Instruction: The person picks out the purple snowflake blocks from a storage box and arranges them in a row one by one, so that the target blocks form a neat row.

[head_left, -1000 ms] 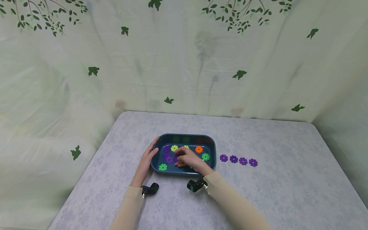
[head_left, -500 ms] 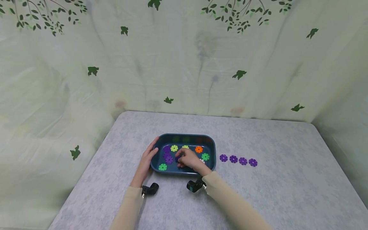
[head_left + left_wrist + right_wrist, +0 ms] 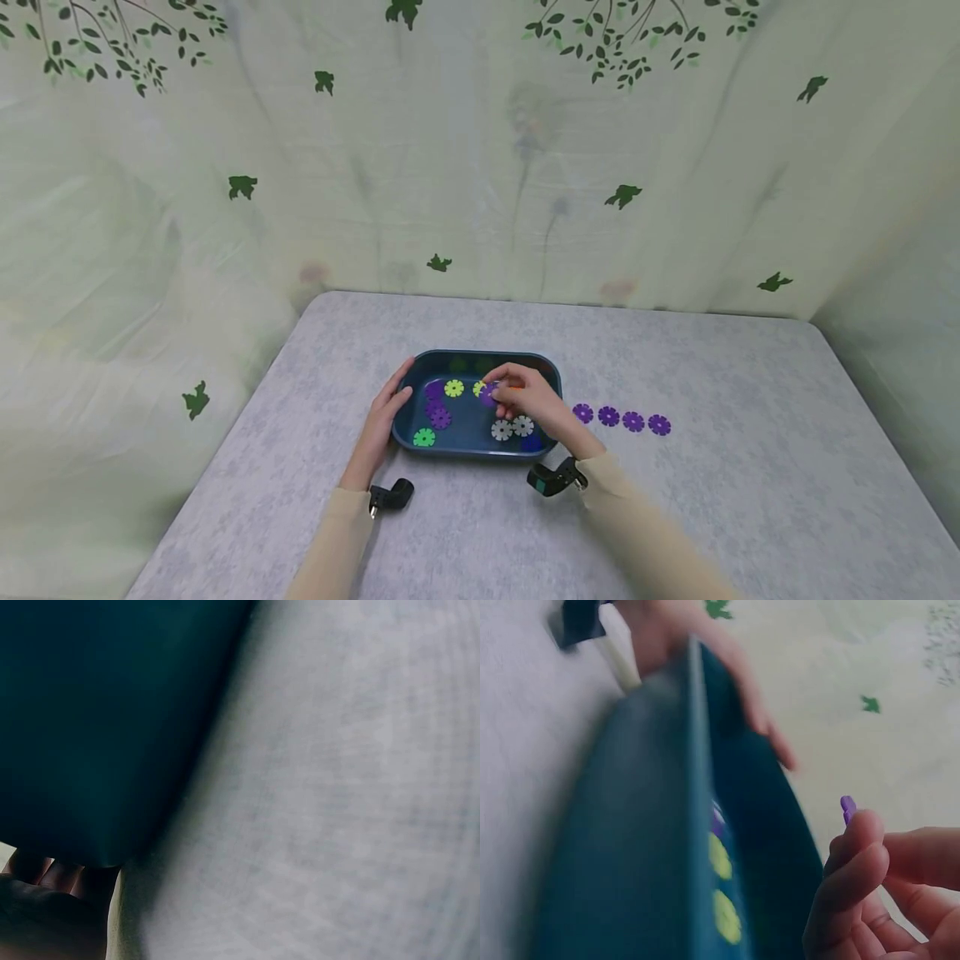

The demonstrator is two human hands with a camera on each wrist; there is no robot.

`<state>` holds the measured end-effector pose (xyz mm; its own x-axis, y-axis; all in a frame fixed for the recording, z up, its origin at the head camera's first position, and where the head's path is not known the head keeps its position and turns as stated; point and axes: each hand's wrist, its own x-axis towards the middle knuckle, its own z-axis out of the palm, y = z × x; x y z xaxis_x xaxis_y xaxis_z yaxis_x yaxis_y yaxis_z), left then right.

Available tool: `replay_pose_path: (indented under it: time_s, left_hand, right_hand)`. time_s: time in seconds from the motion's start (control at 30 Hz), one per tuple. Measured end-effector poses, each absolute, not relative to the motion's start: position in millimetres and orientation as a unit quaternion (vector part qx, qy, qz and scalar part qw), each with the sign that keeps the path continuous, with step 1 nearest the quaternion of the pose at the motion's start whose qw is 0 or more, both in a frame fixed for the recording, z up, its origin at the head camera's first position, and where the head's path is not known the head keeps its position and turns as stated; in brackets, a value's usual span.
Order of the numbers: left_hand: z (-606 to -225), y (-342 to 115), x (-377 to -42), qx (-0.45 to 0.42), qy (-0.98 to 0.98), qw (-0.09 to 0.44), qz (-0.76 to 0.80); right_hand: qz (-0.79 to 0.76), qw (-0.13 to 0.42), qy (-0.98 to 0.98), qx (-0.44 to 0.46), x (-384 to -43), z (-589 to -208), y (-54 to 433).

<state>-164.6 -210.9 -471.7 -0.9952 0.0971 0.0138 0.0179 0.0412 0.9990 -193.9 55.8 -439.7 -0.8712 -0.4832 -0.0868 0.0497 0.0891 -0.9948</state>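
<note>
A dark blue rectangular tray point(image 3: 480, 455) stands on the table. My left hand point(image 3: 384, 417) holds its left end, thumb at the rim and fingers along the outside. Above the right part of the tray, my right hand point(image 3: 531, 398) pinches a purple snowflake-shaped building disc point(image 3: 487, 395) between thumb and fingertips; the right wrist view shows the disc's edge point(image 3: 847, 808) poking past the fingers. In the tray lie several purple discs point(image 3: 439, 417), yellow discs point(image 3: 453, 388), a green disc point(image 3: 423, 437) and white discs point(image 3: 501, 430). An orange disc is mostly hidden behind the right hand.
Right of the tray, several purple discs point(image 3: 633, 422) lie in a row on the grey table point(image 3: 750, 467). A dark blue disc point(image 3: 531, 443) sits in the tray's near right corner. A pale leaf-printed curtain point(image 3: 480, 167) hangs behind the table.
My right hand has picked up a purple disc from the tray's middle and moved up and to the right with it, uncovering the white discs. The left hand stays at the tray.
</note>
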Motion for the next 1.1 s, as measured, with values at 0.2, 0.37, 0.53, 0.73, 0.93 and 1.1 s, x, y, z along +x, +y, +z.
replay_pose_path:
  time_s: [0.2,0.37,0.53,0.73,0.93,1.1]
  left_hand:
    - [-473.0,-211.2,-164.8,0.043,0.719,0.028,0.693]
    - [-473.4,-210.7,-164.7,0.038,0.718,0.027,0.694]
    - [-473.3,-210.5,-164.1,0.038,0.719,0.027,0.693]
    - [-472.2,-210.4,-163.4,0.037,0.719,0.029,0.693]
    - [-471.3,-210.7,-163.1,0.034,0.717,0.03,0.696]
    - [-472.0,-209.7,-164.2,0.037,0.717,0.031,0.696]
  right_hand:
    - [-0.678,0.183,0.7,-0.13,-196.5,-441.8,103.0]
    - [-0.658,0.149,0.733,-0.083,-192.3,-448.4,152.2]
    - [-0.646,0.125,0.752,-0.032,-183.7,-462.4,208.3]
    - [-0.619,0.107,0.778,0.015,-169.1,-479.6,270.6]
    - [-0.598,0.108,0.793,0.046,-158.7,-491.4,302.3]
    - [-0.551,0.104,0.827,0.052,-155.3,-492.8,302.7]
